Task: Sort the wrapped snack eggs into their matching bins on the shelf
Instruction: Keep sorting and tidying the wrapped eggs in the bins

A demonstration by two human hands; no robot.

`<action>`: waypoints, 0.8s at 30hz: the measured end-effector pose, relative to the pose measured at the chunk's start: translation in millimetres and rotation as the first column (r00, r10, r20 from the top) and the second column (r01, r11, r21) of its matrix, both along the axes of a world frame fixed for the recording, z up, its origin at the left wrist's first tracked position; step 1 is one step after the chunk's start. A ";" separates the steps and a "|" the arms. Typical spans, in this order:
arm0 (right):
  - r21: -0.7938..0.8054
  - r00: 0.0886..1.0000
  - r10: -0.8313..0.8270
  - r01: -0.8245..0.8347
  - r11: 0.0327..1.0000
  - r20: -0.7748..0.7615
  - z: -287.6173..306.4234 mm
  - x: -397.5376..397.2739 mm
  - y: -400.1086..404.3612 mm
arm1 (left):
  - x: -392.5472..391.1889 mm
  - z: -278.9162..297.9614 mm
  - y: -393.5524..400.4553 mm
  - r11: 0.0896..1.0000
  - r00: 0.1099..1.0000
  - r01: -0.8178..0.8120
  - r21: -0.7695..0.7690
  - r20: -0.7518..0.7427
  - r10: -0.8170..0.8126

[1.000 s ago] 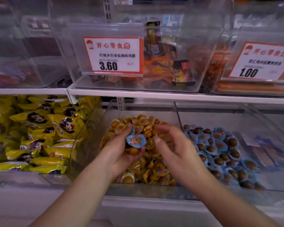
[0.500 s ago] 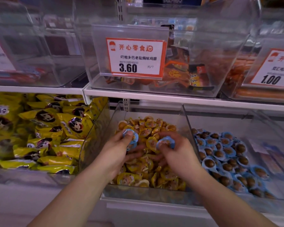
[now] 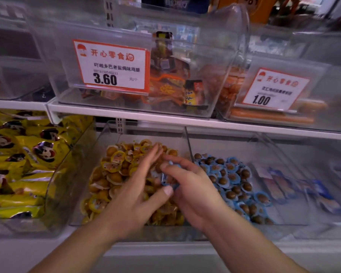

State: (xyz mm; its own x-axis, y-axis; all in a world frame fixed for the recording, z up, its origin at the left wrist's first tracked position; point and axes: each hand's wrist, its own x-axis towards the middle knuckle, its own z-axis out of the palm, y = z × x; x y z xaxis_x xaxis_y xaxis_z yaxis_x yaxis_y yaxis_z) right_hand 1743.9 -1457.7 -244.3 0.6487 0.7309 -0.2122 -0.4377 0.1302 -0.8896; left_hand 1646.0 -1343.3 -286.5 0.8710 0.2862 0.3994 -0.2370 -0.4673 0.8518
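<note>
The right hand is curling its fingers around a few blue-wrapped eggs, its grip closed on them over the right edge of the bin of yellow-wrapped eggs. The left hand is reaching in beside it with fingers stretched straight and blurred, its grip open and holding nothing, the thumb lying just against the blue wrappers in the right hand. Both hands are hovering above the clear middle bin, whose heap is nearly all yellow. Just to the right, past a clear divider wall, the neighbouring bin of blue-wrapped eggs is sitting with dark eggs showing through. To the left, yellow snack bags are filling another bin. On the shelf above, a price tag reading 3.60 and another reading 1.00 are fronting clear boxes of orange packets
</note>
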 end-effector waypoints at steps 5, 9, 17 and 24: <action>-0.115 0.972 0.000 0.028 0.993 0.236 17.7 56.9 -50.5 | 4.7 -3.5 8.5 0.968 0.977 -0.214 0.128 0.001 0.215; -0.478 0.754 0.045 0.368 0.798 0.656 -1.1 107.5 -84.7 | 10.8 -15.5 17.7 0.896 0.965 -0.165 0.413 -0.119 0.232; -0.343 0.675 0.061 0.292 0.893 0.735 -41.7 88.6 -61.3 | 45.5 -17.5 13.1 0.634 0.886 0.097 0.767 -0.357 0.296; -0.307 0.710 0.082 0.194 0.932 0.699 -50.7 71.6 -36.1 | 73.4 -30.7 5.6 0.530 0.857 0.235 0.815 -0.431 0.282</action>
State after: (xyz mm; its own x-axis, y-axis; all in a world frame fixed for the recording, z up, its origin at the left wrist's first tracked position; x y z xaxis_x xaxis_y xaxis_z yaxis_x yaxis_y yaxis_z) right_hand 1815.5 -1493.8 -295.0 0.7462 0.6593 0.0924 0.3167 -0.2294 -0.9204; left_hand 1719.4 -1337.7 -317.2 0.9969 0.0779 0.0129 0.0771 -0.9956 0.0524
